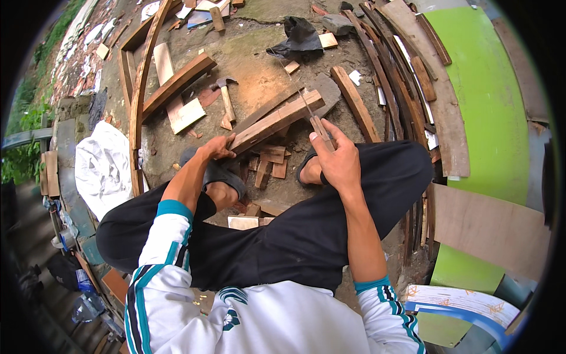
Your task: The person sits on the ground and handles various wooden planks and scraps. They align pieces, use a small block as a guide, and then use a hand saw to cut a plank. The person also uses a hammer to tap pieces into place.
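Observation:
My left hand (pixel 219 147) is closed on the near end of a squared wooden beam (pixel 277 123), which slants up to the right in front of my feet. In my right hand (pixel 337 158) is the wooden handle of a handsaw (pixel 322 131). The thin blade, seen almost edge-on, lies across the beam close to its far end; how deep it sits in the wood I cannot tell. Alongside the beam, on its far side, runs a darker strip of wood (pixel 268 108). A claw hammer (pixel 227 99) rests on the ground beyond my left hand.
Small wood offcuts (pixel 271 154) lie between my feet. Long timbers (pixel 392 76) and a green sheet (pixel 480 88) are at the right. A timber frame (pixel 138 100) and white cloth (pixel 103 165) are at the left. A black cloth (pixel 298 38) lies farther off.

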`<action>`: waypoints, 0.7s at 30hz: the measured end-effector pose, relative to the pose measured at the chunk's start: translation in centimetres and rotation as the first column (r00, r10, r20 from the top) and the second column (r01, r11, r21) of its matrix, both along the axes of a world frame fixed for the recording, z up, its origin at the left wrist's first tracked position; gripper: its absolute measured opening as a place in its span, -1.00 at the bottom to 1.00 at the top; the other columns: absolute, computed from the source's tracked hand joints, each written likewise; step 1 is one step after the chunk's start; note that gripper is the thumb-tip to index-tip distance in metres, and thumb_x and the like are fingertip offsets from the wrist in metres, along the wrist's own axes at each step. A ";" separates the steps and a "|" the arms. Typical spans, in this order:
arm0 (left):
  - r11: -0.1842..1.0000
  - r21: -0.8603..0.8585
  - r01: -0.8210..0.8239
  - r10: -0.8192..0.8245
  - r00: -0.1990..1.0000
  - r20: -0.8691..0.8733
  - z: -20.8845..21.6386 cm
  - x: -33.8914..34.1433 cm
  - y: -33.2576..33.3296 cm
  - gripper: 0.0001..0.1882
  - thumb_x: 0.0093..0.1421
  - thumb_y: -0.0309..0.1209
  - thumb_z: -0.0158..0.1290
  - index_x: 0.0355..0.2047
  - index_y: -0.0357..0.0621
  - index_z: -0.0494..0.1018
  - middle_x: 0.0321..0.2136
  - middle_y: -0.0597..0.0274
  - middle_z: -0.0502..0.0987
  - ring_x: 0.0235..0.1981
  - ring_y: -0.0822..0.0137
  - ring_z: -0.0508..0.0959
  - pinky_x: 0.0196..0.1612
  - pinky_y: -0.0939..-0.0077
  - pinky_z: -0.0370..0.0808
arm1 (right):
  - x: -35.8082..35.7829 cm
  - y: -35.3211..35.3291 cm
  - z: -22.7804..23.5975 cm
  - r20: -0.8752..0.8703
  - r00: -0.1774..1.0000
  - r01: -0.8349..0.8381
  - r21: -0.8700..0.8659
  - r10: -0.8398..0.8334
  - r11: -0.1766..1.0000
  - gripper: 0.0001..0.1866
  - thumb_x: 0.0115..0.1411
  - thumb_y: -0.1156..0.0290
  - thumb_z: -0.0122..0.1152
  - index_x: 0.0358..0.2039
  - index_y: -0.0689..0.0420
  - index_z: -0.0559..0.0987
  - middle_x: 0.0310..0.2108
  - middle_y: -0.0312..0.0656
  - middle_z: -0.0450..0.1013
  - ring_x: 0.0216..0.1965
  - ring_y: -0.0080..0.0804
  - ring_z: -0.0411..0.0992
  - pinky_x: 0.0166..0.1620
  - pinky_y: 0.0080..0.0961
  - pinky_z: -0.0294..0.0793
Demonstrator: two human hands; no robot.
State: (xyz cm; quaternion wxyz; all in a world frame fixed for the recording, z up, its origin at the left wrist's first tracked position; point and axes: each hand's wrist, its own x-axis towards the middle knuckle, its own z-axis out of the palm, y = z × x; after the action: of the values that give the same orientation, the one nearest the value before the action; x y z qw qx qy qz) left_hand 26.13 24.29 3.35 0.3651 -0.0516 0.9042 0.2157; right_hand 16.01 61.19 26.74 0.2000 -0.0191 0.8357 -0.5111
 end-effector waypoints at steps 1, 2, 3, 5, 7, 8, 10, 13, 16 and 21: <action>1.000 -0.012 0.007 -0.007 1.000 0.011 -0.2 0.0 0.0 -0.19 0.14 -0.08 0.28 0.33 -0.12 0.26 -0.06 -0.29 0.57 0.03 -0.23 0.54 0.05 0.01 0.46 | -0.1 0.1 0.0 0.005 1.000 -0.004 0.010 0.004 1.000 -0.42 0.24 0.09 0.29 0.14 0.23 0.55 -0.43 0.04 0.61 -0.42 -0.21 0.63 -0.21 -0.37 0.56; 0.999 -0.042 0.011 -0.011 1.000 0.003 -0.3 0.2 0.1 -0.21 0.17 -0.08 0.25 0.34 -0.08 0.26 -0.07 -0.28 0.58 0.02 -0.24 0.55 0.04 0.00 0.47 | -0.1 0.2 -0.2 -0.007 1.000 -0.009 0.022 0.010 1.000 -0.42 0.24 0.08 0.29 0.14 0.23 0.55 -0.35 0.08 0.62 -0.33 -0.16 0.63 -0.15 -0.35 0.56; 0.997 -0.072 0.014 -0.015 1.000 -0.004 -0.5 0.5 0.3 -0.23 0.20 -0.08 0.22 0.35 -0.05 0.26 -0.08 -0.28 0.59 0.00 -0.25 0.55 0.03 -0.01 0.48 | -0.2 0.1 -0.4 -0.019 1.000 -0.015 0.030 0.016 0.999 -0.42 0.24 0.08 0.29 0.14 0.22 0.56 -0.28 0.11 0.63 -0.24 -0.11 0.64 -0.10 -0.33 0.55; 0.996 -0.086 -0.020 0.015 0.999 -0.050 -1.8 2.1 0.1 -0.29 0.25 -0.08 0.17 0.36 0.02 0.27 -0.11 -0.26 0.60 -0.03 -0.27 0.55 0.01 -0.03 0.49 | 0.0 0.1 -1.4 -0.069 0.997 -0.038 0.047 0.041 0.998 -0.43 0.23 0.08 0.29 0.13 0.21 0.56 -0.14 0.15 0.62 -0.07 -0.02 0.61 0.01 -0.29 0.53; 0.994 -0.060 -0.092 0.083 0.987 -0.135 -2.7 3.8 -1.2 -0.35 0.29 -0.07 0.11 0.35 0.09 0.29 -0.14 -0.25 0.61 -0.05 -0.29 0.56 -0.02 -0.06 0.49 | 0.1 -0.2 -1.2 -0.033 0.998 -0.054 0.060 0.056 0.997 -0.44 0.24 0.11 0.31 0.13 0.22 0.57 -0.12 0.12 0.62 -0.06 -0.13 0.62 0.02 -0.35 0.53; 0.991 -0.068 -0.117 0.108 0.986 -0.128 -2.1 3.0 -0.2 -0.36 0.29 -0.09 0.11 0.35 0.07 0.30 -0.11 -0.24 0.60 -0.04 -0.27 0.56 0.00 -0.04 0.49 | 0.0 0.1 -1.2 -0.019 0.999 -0.043 0.085 0.045 0.995 -0.45 0.24 0.12 0.32 0.12 0.22 0.58 -0.11 0.11 0.63 -0.06 -0.19 0.62 0.03 -0.38 0.52; 0.978 -0.100 -0.185 0.173 0.978 -0.114 -0.5 2.1 0.9 -0.37 0.29 -0.11 0.09 0.33 0.02 0.32 -0.05 -0.21 0.59 0.00 -0.23 0.55 0.05 -0.01 0.49 | -0.1 0.6 -2.1 -0.054 0.998 -0.032 0.079 0.036 0.996 -0.46 0.24 0.13 0.31 0.13 0.21 0.58 -0.10 0.11 0.62 -0.06 -0.19 0.62 0.03 -0.38 0.52; 0.976 -0.084 -0.199 0.177 0.960 -0.216 -0.9 2.4 1.1 -0.36 0.25 -0.11 0.10 0.28 -0.13 0.36 0.08 -0.16 0.54 0.11 -0.16 0.50 0.18 0.10 0.44 | 0.0 0.6 -2.8 -0.059 0.997 -0.044 0.107 0.051 0.993 -0.47 0.24 0.15 0.30 0.13 0.20 0.58 -0.09 0.11 0.62 -0.06 -0.20 0.61 0.03 -0.38 0.52; 0.970 -0.095 -0.223 0.205 0.963 -0.172 -0.7 2.2 2.3 -0.31 0.21 -0.09 0.09 0.28 -0.18 0.35 0.19 -0.08 0.46 0.23 -0.07 0.43 0.26 0.14 0.39 | 0.3 0.9 -3.2 -0.012 0.998 -0.060 0.131 0.062 0.990 -0.48 0.24 0.18 0.29 0.14 0.19 0.58 -0.09 0.10 0.62 -0.06 -0.21 0.61 0.03 -0.39 0.52; 0.971 -0.127 -0.205 0.174 0.960 -0.220 -0.4 -0.7 6.5 -0.04 0.11 0.08 0.22 0.39 -0.14 0.15 0.37 -0.06 0.20 0.37 -0.07 0.24 0.32 0.07 0.36 | 0.2 0.2 -2.8 -0.010 0.998 -0.058 0.132 0.060 0.990 -0.49 0.23 0.15 0.28 0.11 0.19 0.59 -0.09 0.19 0.60 0.00 0.02 0.59 0.06 -0.31 0.52</action>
State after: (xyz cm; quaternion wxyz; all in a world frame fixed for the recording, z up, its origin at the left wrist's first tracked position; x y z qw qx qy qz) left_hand 25.45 30.77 2.93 0.2417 -0.1423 0.9417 0.1860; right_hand 16.25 61.44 23.96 0.2103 -0.0342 0.8679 -0.4487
